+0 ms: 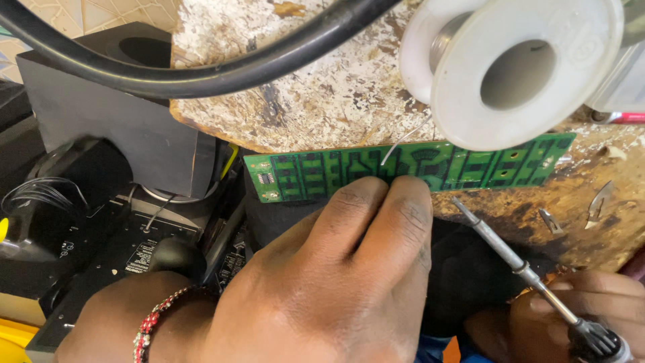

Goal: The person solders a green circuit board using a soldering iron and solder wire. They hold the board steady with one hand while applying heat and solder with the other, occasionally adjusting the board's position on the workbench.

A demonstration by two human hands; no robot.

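A long green circuit board lies along the edge of a worn, paint-flecked wooden bench. My left hand grips the board's near edge with its fingertips; a red and white bead bracelet sits on the wrist. My right hand at the lower right holds a soldering iron, whose metal tip points up-left and stops just below the board's near edge. A white spool of solder wire stands on the bench above the board, and its loose wire end curves down onto the board.
A thick black cable arcs across the top left. Black speaker boxes and electronic gear fill the space left of the bench. Small scalpel blades lie on the bench at the right. A red-tipped tool shows at the right edge.
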